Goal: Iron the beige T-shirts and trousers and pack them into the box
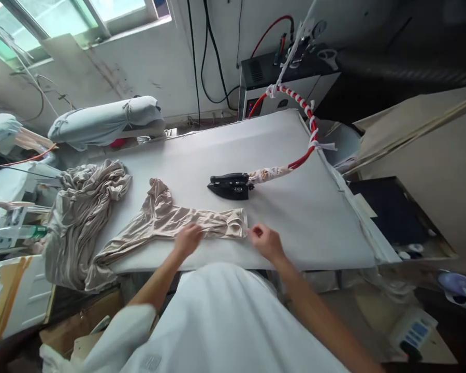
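Beige knit garment (159, 223) laid out smoothed on the ironing table (295, 217), heaped beige fabric (81, 223) left of it (steam iron (229, 186) idle alongside), left hand (188, 240) open upon it, right hand (266, 243) half-curled at its end, hold unclear.

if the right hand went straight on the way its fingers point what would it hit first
The right hand points left and slightly up, so the first thing in line looks like the gathered end of the beige garment, just past its fingertips. Depth is unclear, so they may be almost touching.
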### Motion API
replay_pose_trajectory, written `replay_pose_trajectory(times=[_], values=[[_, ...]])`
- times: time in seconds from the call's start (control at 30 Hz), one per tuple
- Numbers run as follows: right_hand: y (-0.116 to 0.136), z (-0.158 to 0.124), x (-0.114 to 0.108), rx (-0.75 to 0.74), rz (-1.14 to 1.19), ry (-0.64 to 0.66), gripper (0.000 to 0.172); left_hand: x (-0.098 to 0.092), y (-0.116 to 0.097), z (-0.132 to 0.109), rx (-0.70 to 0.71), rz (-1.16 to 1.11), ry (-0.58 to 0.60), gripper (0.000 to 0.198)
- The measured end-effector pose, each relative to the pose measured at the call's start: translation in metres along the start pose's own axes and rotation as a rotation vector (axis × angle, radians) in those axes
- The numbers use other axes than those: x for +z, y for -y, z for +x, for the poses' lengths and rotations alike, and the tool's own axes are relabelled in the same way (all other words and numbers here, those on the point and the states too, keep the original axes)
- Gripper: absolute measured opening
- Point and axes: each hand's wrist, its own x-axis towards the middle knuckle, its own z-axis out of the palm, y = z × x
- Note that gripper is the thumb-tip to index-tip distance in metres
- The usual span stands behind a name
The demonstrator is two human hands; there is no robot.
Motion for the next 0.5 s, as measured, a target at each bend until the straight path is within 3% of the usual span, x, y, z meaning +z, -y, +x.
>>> replay_pose_trajectory(times=[0.03, 0.1, 0.13, 0.2, 0.27, 0.33, 0.43, 0.5], values=[[0.015, 0.008, 0.006, 0.024, 0.019, 0.109, 0.031, 0.026, -0.035, 0.031, 0.044, -0.148, 0.187, 0.026], [0.031, 0.018, 0.014, 0.092, 0.042, 0.237, 0.022, 0.056, -0.085, 0.082, 0.06, -0.416, 0.373, 0.044], [0.032, 0.02, 0.016, 0.119, 0.055, 0.257, 0.02, 0.059, -0.099, 0.1, 0.052, -0.527, 0.366, 0.051], [0.026, 0.019, 0.016, 0.143, 0.104, 0.271, 0.024, 0.047, -0.11, 0.119, 0.042, -0.625, 0.199, 0.049], [0.017, 0.013, 0.014, 0.111, 0.138, 0.303, 0.019, 0.028, -0.104, 0.118, 0.057, -0.492, 0.072, 0.035], [0.013, 0.007, 0.012, 0.064, 0.119, 0.33, 0.013, 0.024, -0.095, 0.103, 0.134, -0.185, 0.142, 0.021], [0.018, 0.002, 0.014, 0.072, 0.046, 0.297, 0.01, 0.054, -0.094, 0.079, 0.307, 0.187, 0.433, 0.015], [0.025, 0.002, 0.017, 0.115, 0.019, 0.27, 0.013, 0.075, -0.102, 0.078, 0.3, 0.237, 0.483, 0.007]])
